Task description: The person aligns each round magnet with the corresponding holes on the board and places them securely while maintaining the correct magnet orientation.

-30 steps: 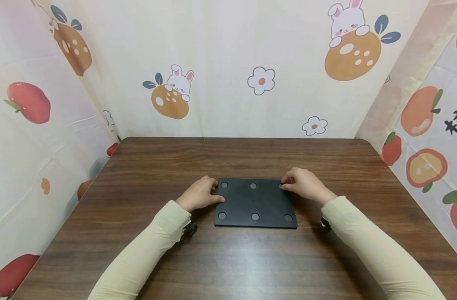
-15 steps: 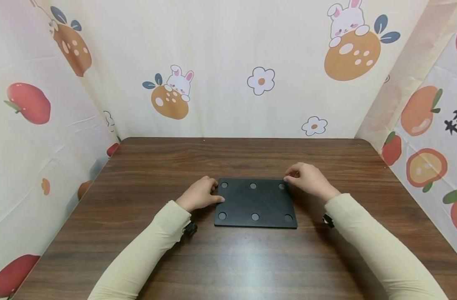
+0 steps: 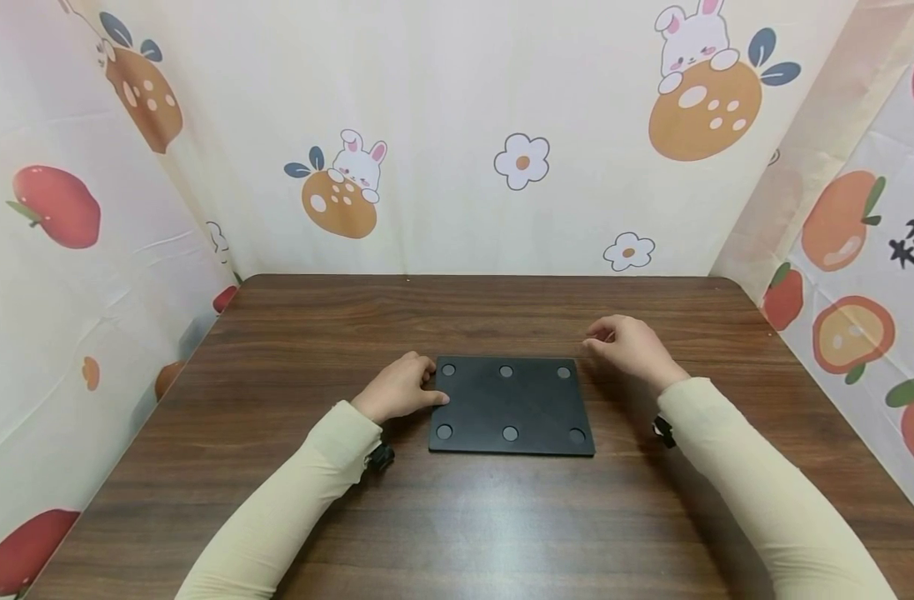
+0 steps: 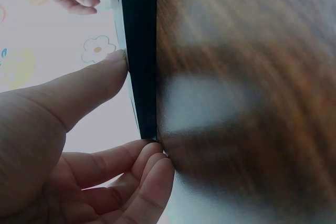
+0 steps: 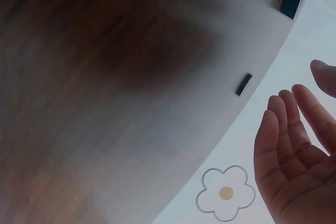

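Note:
A flat black rectangular board (image 3: 511,404) lies on the table, with several round grey spots set along its far and near edges. My left hand (image 3: 395,388) grips its left side near the far corner. In the left wrist view the thumb (image 4: 113,69) rests on the board's face, while bent fingers (image 4: 152,177) meet its edge at the corner. My right hand (image 3: 631,348) is off the board, beyond its far right corner, with loosely bent fingers. Nothing shows between that hand's thumb and fingers in the right wrist view.
A small black piece (image 5: 244,84) sits on the table apart from the board in the right wrist view. The brown wood-grain table (image 3: 314,317) reaches back to a patterned curtain (image 3: 457,100). Similar cloth hangs on both sides.
My right hand has left the board's far right corner and moved away, further right and back, uncovering the round spot there. The left hand and the board have stayed in place.

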A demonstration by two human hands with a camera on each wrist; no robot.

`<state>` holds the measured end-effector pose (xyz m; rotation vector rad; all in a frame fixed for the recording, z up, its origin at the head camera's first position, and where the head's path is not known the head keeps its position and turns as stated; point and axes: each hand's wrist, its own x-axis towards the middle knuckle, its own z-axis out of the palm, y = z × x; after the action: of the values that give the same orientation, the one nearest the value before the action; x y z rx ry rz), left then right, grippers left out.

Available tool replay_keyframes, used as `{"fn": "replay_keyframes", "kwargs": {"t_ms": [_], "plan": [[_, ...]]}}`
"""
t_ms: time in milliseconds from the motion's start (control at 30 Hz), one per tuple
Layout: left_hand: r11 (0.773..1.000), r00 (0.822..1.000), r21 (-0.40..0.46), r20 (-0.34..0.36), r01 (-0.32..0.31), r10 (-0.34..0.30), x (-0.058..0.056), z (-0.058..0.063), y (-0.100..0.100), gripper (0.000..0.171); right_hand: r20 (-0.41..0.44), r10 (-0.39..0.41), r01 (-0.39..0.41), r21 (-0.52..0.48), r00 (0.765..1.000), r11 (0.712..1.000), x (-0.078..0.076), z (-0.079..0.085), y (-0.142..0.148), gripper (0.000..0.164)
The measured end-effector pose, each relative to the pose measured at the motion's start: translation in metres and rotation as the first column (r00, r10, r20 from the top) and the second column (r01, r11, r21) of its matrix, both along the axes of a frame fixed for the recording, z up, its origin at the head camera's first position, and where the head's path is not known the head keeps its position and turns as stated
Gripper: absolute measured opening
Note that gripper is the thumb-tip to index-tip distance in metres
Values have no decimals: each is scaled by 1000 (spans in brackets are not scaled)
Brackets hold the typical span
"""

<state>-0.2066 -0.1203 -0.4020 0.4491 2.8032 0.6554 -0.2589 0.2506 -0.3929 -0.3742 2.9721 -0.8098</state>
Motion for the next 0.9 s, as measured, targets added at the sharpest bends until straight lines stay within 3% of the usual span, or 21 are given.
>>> {"fn": "replay_keyframes", "kwargs": {"t_ms": [533, 900], "plan": [[1000, 1000, 3, 1, -4, 4, 1, 0, 0, 58, 47, -34, 32, 50, 998, 998, -15, -5, 15, 37], [1000, 1000, 2, 2, 1, -1, 1, -1, 0, 59, 74, -26, 21, 77, 997, 997, -22, -11, 16, 31]]}}
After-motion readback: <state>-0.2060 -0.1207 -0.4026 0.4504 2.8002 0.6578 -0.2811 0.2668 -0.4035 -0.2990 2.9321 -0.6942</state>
